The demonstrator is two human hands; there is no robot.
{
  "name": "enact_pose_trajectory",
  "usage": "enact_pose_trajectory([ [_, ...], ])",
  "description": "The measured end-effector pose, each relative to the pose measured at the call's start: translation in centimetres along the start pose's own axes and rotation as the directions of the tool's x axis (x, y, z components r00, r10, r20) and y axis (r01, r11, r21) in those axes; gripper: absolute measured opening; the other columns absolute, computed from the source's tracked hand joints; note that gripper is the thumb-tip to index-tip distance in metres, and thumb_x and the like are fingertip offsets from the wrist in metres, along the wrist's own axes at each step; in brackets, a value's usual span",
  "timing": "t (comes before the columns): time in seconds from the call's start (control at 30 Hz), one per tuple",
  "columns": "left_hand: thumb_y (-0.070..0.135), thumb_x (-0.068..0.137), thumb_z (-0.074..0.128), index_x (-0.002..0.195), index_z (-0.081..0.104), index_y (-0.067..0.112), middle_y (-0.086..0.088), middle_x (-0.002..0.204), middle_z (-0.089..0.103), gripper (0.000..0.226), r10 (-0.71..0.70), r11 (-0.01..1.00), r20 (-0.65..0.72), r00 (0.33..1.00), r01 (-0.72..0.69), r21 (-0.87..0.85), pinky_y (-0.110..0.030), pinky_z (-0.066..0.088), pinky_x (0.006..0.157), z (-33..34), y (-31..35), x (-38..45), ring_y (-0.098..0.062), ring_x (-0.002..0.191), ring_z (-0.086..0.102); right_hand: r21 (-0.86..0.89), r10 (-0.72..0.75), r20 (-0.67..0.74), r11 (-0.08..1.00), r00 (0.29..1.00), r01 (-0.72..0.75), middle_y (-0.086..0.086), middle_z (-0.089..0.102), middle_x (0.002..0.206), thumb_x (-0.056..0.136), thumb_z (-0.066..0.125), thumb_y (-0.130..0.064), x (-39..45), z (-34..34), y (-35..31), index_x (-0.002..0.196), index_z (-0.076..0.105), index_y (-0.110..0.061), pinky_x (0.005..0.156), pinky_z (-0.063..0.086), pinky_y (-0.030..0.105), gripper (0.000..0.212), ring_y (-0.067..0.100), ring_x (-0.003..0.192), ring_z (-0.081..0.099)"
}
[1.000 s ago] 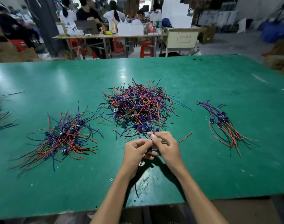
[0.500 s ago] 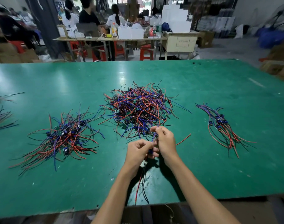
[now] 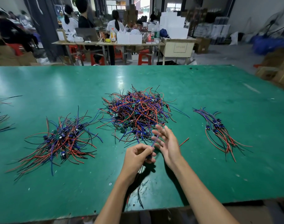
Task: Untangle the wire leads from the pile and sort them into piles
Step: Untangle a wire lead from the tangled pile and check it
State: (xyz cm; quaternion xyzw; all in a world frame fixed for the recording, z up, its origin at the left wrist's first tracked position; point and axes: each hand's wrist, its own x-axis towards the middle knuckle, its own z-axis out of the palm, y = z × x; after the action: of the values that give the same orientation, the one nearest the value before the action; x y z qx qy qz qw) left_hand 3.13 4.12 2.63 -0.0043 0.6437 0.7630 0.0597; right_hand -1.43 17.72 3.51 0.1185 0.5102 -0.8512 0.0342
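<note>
A big tangled pile of red, blue and black wire leads lies mid-table. A looser sorted pile spreads on the left, and a small tidy bundle lies on the right. My left hand pinches one wire lead just in front of the big pile; its blue end sticks up and its black and red tails hang toward the table's near edge. My right hand hovers beside it with fingers spread, holding nothing.
The green table has a few stray wires at its far left edge. A single red wire lies right of my right hand. Behind the table, people sit at a cluttered workbench with red stools.
My right hand has let go of the lead and opened its fingers, moving slightly right. My left hand still pinches the lead. The camera has tilted up a little.
</note>
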Motion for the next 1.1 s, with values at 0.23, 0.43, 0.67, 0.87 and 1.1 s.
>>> enact_pose_trajectory([
  [0.23,0.01,0.097,0.064,0.103,0.075,0.005,-0.013,0.087,0.077,0.013,0.029,0.999,0.088,0.996,-0.031,0.024,-0.022,0.053,0.06,0.3,0.1,0.1,-0.019,0.068,0.07,-0.415,-0.171,0.26,0.869,0.95,0.27,0.005,0.075,0.079,0.087,0.069,-0.039,-1.7,-3.2,0.4,0.094,0.08,-0.017,0.061,0.054,0.02,0.026,0.013,0.066,0.068],
  [0.43,-0.003,0.089,0.069,0.117,0.069,0.0,-0.016,0.092,0.076,0.028,-0.061,0.998,0.118,0.991,0.063,-0.009,-0.022,0.058,0.066,-0.9,0.9,0.2,-0.02,0.069,0.073,-0.227,-0.212,0.038,0.95,0.977,0.215,0.007,0.075,0.076,0.093,0.068,-0.026,-1.4,-3.9,0.6,0.098,0.077,-0.014,0.062,0.057,0.02,0.016,0.016,0.07,0.073],
  [0.67,0.011,0.092,0.069,0.099,0.074,-0.001,-0.023,0.087,0.075,0.015,-0.065,0.99,0.057,0.996,0.057,0.132,-0.019,0.054,0.052,-3.2,1.5,-0.4,-0.015,0.053,0.064,-0.118,-0.242,-0.082,0.966,0.967,0.232,0.005,0.075,0.075,0.083,0.073,-0.034,-1.7,-4.1,0.5,0.099,0.075,-0.009,0.057,0.055,0.018,0.03,0.013,0.064,0.071],
  [0.87,0.014,0.091,0.072,0.095,0.078,0.003,-0.016,0.082,0.075,0.013,-0.019,0.992,-0.037,0.999,0.024,0.12,-0.018,0.051,0.053,-3.2,0.9,-0.5,-0.015,0.056,0.064,-0.112,-0.233,-0.074,0.968,0.97,0.225,0.011,0.076,0.076,0.081,0.076,-0.036,-1.4,-4.5,0.6,0.094,0.076,-0.006,0.059,0.056,0.019,0.033,0.016,0.065,0.072],
  [1.1,0.007,0.086,0.077,0.101,0.08,0.008,-0.014,0.082,0.077,0.015,0.059,0.98,-0.046,0.997,-0.049,0.194,-0.02,0.056,0.067,-3.4,0.6,-0.7,-0.014,0.067,0.07,-0.053,-0.229,-0.029,0.972,0.973,0.228,0.011,0.077,0.086,0.083,0.074,-0.027,-1.7,-4.8,0.4,0.104,0.075,-0.006,0.069,0.058,0.019,0.031,0.016,0.077,0.073],
])
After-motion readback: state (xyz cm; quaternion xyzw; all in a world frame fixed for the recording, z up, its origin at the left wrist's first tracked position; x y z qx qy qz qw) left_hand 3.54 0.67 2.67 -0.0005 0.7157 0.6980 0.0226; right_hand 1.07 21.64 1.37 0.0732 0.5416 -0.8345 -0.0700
